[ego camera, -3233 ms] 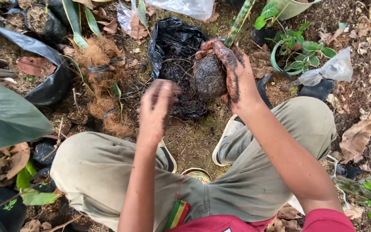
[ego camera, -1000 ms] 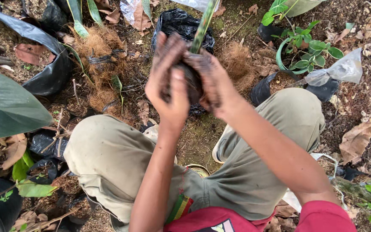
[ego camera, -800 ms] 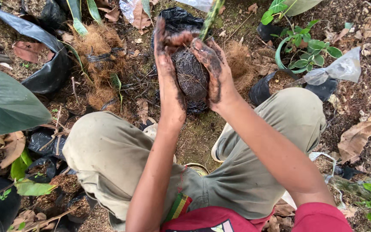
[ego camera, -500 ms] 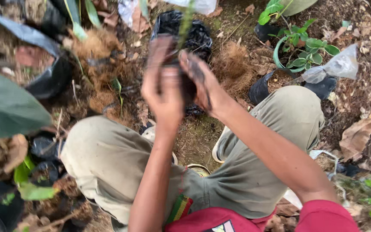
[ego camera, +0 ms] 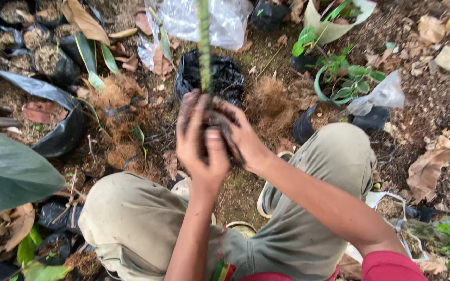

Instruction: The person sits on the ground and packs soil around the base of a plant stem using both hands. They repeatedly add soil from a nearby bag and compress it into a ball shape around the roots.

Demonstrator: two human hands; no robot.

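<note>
Both my hands are cupped around a dark soil root ball of a young plant whose green stem rises straight up out of the top of the view. My left hand wraps the near and left side of the ball, its fingers dirty with soil. My right hand presses the right side. I hold the ball in the air above the ground, in front of my knees in khaki trousers. Beyond it an open black plastic grow bag stands on the soil.
Brown coconut fibre lies in clumps at left and a tuft sits right of the bag. Several black grow bags filled with soil stand at top left. A small potted green plant, clear plastic sheet and dry leaves lie around.
My left hand came up from free air onto the root ball. Both hands have lifted and turned the plant so its stem points straight up, and they now close tighter around the ball.
</note>
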